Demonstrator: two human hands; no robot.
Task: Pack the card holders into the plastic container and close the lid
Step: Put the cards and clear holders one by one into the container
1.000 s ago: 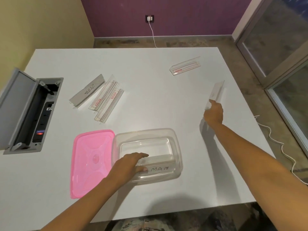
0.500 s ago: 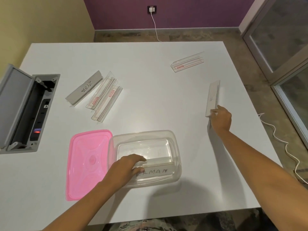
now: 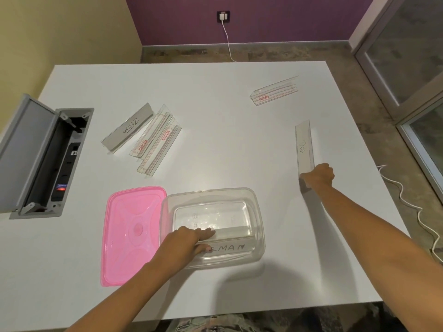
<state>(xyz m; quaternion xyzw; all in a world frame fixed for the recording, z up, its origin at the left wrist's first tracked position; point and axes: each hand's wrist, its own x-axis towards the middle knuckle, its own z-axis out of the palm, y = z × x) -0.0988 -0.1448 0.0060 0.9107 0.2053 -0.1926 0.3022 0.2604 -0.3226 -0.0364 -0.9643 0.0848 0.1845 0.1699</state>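
A clear plastic container (image 3: 257, 212) stands open near the table's front. Inside it lies a card holder with a handwritten card (image 3: 230, 245), and my left hand (image 3: 184, 243) grips its left end. The pink lid (image 3: 129, 233) lies flat to the container's left. My right hand (image 3: 318, 176) is closed on the near end of a holder marked "Dog" (image 3: 305, 144), lifted at the right side of the table. A holder marked "ZEBRA" (image 3: 128, 128) and two clear holders (image 3: 155, 144) lie at the left. Another clear holder (image 3: 273, 94) lies at the back right.
An open grey power socket box (image 3: 43, 159) is sunk into the table at the left, its flap raised. A white cable (image 3: 407, 200) runs along the floor past the table's right edge. Glass doors stand at the right.
My right hand has taken the "Dog" holder off the table's right side and drawn it nearer, turning its face up. My left hand stays on the holder in the container.
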